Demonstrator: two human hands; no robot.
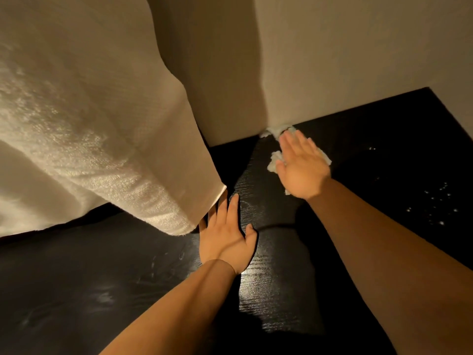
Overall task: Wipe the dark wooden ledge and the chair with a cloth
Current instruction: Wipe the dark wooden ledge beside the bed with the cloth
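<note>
The dark wooden ledge [276,290] fills the lower part of the view and runs to a wall corner. A crumpled white cloth [273,161] lies on it near that corner. My right hand [302,165] presses flat on the cloth with straight fingers, so most of the cloth is hidden beneath the palm. My left hand [226,237] lies flat on the ledge nearer to me, its fingertips touching the lower edge of a cream curtain [102,129]. No chair is in view.
The cream curtain hangs over the left part of the ledge. Pale walls [358,60] meet at the corner behind the cloth. White specks [435,201] dot the ledge at right, and faint smears [105,295] show at lower left.
</note>
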